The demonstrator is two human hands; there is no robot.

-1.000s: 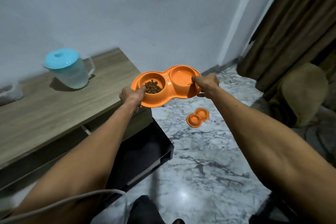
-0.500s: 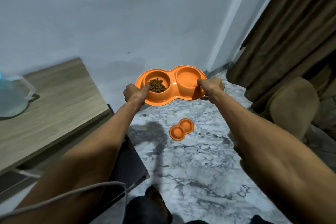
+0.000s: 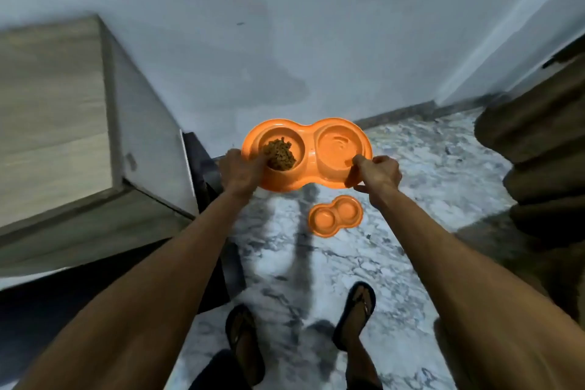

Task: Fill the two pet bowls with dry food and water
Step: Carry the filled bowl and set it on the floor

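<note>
bare forearms, no sleeves; dark flip-flop sandals [image 3: 354,313] on both feet, dark trousers [image 3: 218,372]

We hold an orange double bowl [image 3: 308,153] in the air, our left hand [image 3: 239,171] gripping its left end and our right hand [image 3: 377,171] pinching its right rim. Its left well contains kibble [image 3: 280,153]; its right well holds water [image 3: 337,149]. A second, smaller-looking double bowl [image 3: 335,215] lies on the marble floor [image 3: 316,269] below, with a wooden cabinet [image 3: 57,111] at left and a curtain [image 3: 538,149] at right.
</note>
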